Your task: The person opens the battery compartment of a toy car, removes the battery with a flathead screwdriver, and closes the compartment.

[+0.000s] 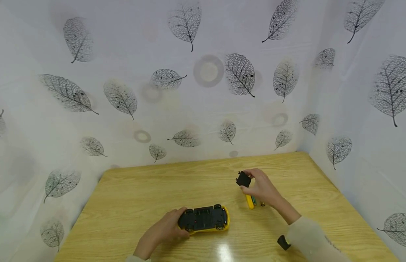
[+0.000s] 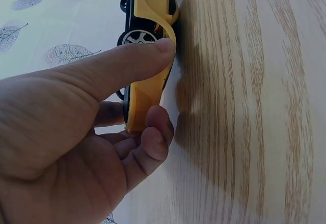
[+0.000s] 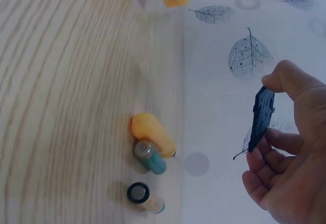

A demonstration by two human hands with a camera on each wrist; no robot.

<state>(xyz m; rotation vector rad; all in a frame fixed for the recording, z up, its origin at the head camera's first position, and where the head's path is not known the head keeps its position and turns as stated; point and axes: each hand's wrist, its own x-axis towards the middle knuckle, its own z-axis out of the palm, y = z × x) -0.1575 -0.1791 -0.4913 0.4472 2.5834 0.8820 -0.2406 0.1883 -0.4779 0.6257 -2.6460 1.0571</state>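
A yellow toy car lies upside down, its black underside with wheels facing up. My left hand grips one end of it; the left wrist view has the thumb beside a silver-spoked wheel and the fingers curled round the end. Farther off to the right, my right hand pinches a flat black battery cover by its edges between thumb and fingers, raised above the table. Small tabs stick out from the cover. Below that hand lie a yellow rounded piece and a green battery.
Another battery lies beside the green one. A small black part sits near the right sleeve. The wooden table ends at a pale leaf-patterned sheet behind and at both sides.
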